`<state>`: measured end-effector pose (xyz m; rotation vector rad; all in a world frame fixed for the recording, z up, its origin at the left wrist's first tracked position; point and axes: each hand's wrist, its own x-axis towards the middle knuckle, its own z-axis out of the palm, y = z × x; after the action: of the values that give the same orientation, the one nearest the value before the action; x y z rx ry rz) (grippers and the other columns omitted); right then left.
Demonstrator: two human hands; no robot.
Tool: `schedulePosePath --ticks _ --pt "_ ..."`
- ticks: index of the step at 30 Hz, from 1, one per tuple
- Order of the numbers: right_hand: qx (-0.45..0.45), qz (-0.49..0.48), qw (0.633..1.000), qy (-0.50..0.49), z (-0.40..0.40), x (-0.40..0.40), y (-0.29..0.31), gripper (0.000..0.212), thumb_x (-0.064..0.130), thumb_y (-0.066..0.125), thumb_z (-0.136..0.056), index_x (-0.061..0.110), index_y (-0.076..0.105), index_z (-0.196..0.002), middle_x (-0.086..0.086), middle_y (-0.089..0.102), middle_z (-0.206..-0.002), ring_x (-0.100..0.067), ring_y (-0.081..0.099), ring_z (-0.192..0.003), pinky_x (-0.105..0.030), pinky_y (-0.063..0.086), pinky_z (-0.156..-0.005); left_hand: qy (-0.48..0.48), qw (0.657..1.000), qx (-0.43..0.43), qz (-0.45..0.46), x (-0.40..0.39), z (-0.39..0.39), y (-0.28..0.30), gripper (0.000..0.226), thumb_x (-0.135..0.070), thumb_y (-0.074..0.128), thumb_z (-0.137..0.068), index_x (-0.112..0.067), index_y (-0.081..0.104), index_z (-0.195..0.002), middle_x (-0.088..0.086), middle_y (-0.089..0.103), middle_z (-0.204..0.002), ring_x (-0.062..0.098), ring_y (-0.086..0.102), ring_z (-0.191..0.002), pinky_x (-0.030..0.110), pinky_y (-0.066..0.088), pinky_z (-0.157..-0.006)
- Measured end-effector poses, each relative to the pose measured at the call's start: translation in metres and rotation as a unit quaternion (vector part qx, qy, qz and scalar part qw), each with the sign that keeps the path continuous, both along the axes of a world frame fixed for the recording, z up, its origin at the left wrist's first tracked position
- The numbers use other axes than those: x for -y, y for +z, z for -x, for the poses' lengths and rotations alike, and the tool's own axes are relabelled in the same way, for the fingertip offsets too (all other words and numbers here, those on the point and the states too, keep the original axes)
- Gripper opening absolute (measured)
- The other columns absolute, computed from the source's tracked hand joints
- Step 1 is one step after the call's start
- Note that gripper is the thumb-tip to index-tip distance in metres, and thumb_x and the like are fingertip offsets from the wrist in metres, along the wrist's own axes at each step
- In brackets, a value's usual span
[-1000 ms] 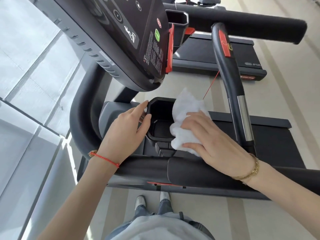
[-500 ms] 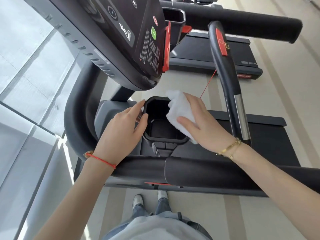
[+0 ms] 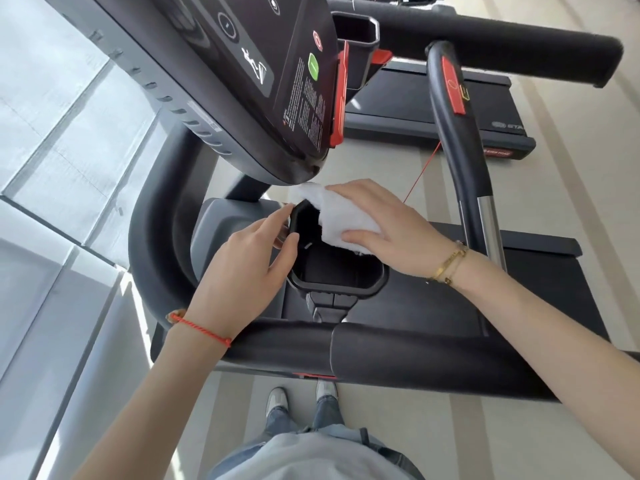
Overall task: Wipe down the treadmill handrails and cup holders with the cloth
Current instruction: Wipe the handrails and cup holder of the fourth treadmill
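Note:
A black cup holder (image 3: pixel 337 291) sits below the treadmill console. My right hand (image 3: pixel 388 226) presses a white cloth (image 3: pixel 341 220) onto the holder's far right rim; part of the cloth hangs into the opening. My left hand (image 3: pixel 242 271) grips the holder's left rim, thumb on the edge and fingertips hidden behind it. A thick black handrail (image 3: pixel 398 355) runs across in front of the holder, and its left end curves up along the side (image 3: pixel 156 237).
The tilted console (image 3: pixel 242 81) overhangs the holder from the upper left. A centre grip bar (image 3: pixel 457 140) with a red tab and a chrome section rises on the right. A second cup holder (image 3: pixel 356 39) sits behind the console. A neighbouring treadmill (image 3: pixel 433 109) lies beyond.
My right hand has slid the cloth from the holder's near right side up along the rim to its far corner under the console. My left hand has stayed on the left rim.

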<state>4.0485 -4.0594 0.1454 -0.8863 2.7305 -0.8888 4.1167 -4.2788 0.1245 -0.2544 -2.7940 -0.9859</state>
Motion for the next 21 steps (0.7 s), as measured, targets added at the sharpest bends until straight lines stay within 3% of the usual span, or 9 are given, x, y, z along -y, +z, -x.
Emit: schedulePosePath --ticks 4,8,12,15,18,21 --pt "0.031 0.005 0.999 -0.032 -0.01 -0.019 -0.002 0.051 0.036 0.052 -0.098 0.025 0.033 -0.144 0.011 0.037 -0.128 0.001 0.04 -0.103 -0.011 0.033 -0.079 0.0 1.0 0.009 -0.006 -0.001 -0.001 0.001 0.047 -0.037 0.043 -0.097 -0.025 0.045 -0.143 -0.012 0.065 -0.101 0.007 0.061 -0.092 0.025 0.05 -0.079" --pt "0.003 -0.064 0.998 0.013 0.018 0.019 0.006 0.048 0.039 0.052 -0.097 0.023 0.039 -0.141 0.002 0.047 -0.132 -0.014 0.047 -0.111 -0.026 0.033 -0.081 0.002 1.0 0.008 -0.009 -0.001 0.0 0.0 0.047 -0.037 0.043 -0.097 -0.027 0.044 -0.143 -0.012 0.065 -0.098 0.002 0.058 -0.09 0.023 0.049 -0.081" --pt "0.013 -0.057 0.998 -0.012 0.016 0.019 0.004 0.046 0.042 0.054 -0.096 0.027 0.042 -0.138 0.005 0.05 -0.128 -0.017 0.053 -0.105 -0.032 0.039 -0.079 0.003 1.0 0.005 -0.01 0.0 -0.001 0.0 0.047 -0.037 0.044 -0.097 -0.027 0.045 -0.143 -0.013 0.064 -0.097 0.001 0.057 -0.09 0.019 0.046 -0.079" --pt "0.017 -0.013 0.996 -0.089 -0.012 -0.003 -0.001 0.05 0.035 0.054 -0.096 0.023 0.036 -0.141 0.003 0.042 -0.13 -0.015 0.048 -0.107 -0.025 0.035 -0.077 -0.001 1.0 0.005 -0.012 0.001 -0.002 0.001 0.047 -0.036 0.044 -0.098 -0.023 0.046 -0.143 -0.012 0.065 -0.102 0.004 0.06 -0.093 0.023 0.05 -0.081" --pt "0.064 0.044 0.987 -0.14 -0.041 -0.014 -0.006 0.057 0.033 0.051 -0.097 0.023 0.025 -0.147 0.005 0.034 -0.131 -0.001 0.036 -0.11 0.002 0.03 -0.083 -0.006 1.0 0.001 -0.008 0.001 -0.002 0.002 0.047 -0.035 0.044 -0.098 -0.021 0.046 -0.143 -0.009 0.067 -0.103 0.006 0.062 -0.093 0.023 0.049 -0.08" --pt "0.086 0.056 0.982 -0.157 -0.052 -0.012 -0.008 0.059 0.035 0.048 -0.099 0.026 0.019 -0.149 0.011 0.028 -0.131 -0.001 0.033 -0.117 0.001 0.028 -0.087 -0.007 1.0 0.006 -0.008 0.0 -0.002 0.003 0.048 -0.035 0.044 -0.098 -0.02 0.045 -0.144 -0.008 0.066 -0.103 0.006 0.061 -0.093 0.024 0.05 -0.08"
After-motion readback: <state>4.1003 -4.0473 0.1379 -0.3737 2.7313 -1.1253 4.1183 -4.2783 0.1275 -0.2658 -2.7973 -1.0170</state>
